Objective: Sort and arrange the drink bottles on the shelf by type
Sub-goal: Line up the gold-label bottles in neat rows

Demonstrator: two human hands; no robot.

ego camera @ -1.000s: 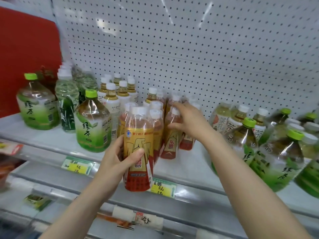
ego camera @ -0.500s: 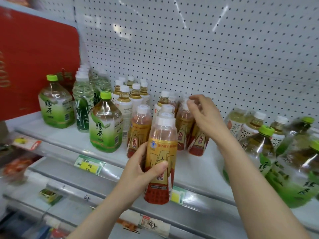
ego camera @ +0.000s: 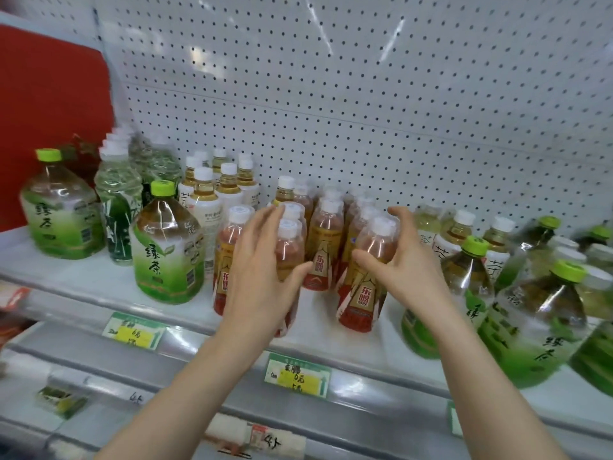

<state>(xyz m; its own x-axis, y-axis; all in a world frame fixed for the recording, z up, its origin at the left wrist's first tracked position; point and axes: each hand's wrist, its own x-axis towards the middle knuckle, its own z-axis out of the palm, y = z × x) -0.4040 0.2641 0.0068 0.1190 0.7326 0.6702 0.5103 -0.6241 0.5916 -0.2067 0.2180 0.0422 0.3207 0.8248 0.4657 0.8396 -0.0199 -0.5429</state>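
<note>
- The fingers (ego camera: 265, 224) of the left hand (ego camera: 262, 277) are straight and spread wide, pointing up. The palm lies against the front orange bottle (ego camera: 290, 250) and the thumb reaches across its label to the right, with no curl round it.
- The fingers (ego camera: 403, 215) of the right hand (ego camera: 411, 263) are curved round the right shoulder of the right orange bottle (ego camera: 361, 300). The thumb rests on its front, so the hand cups the bottle in a wide span.
- Both bottles stand upright at the front edge of the shelf (ego camera: 83, 280), near each other. The other orange bottles (ego camera: 326, 247) are packed in rows just behind them.
- Left of that group stands a large green tea bottle (ego camera: 166, 250), with white-label tea bottles (ego camera: 205, 197) behind it.
- A second large green bottle (ego camera: 63, 210) stands further left, before a red panel (ego camera: 49, 127).
- To the right, more green-capped bottles (ego camera: 537, 320) crowd the shelf, blurred at the frame's edge.
- Yellow price tags (ego camera: 298, 375) sit on the shelf's front rail, and a white pegboard (ego camera: 331, 111) backs everything.
</note>
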